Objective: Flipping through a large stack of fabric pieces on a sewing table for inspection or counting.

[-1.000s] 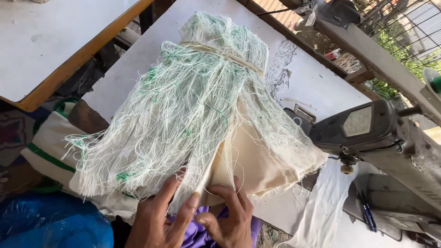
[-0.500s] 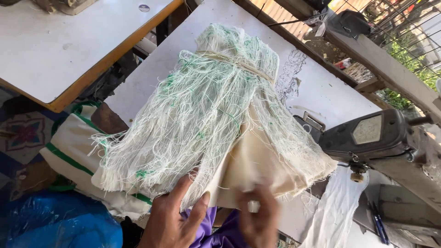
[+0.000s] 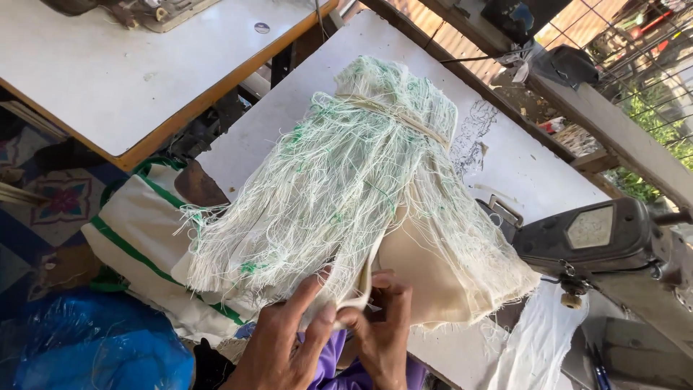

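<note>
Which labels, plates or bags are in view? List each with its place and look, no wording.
Pale plate: on the grey sewing machine head, right; rounded panel.
Round sticker: on the white table, upper left; small, dark.
Blue plastic bag: bottom left on the floor; crumpled, shiny.

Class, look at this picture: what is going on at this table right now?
A person is working with both hands on a tied bundle of frayed cream cloth pieces lying on a white table. The left hand and right hand pinch the near edge of one piece, lifting it from the pile. A sewing machine sits to the right, and a white bag with green stripes hangs to the left.
</note>
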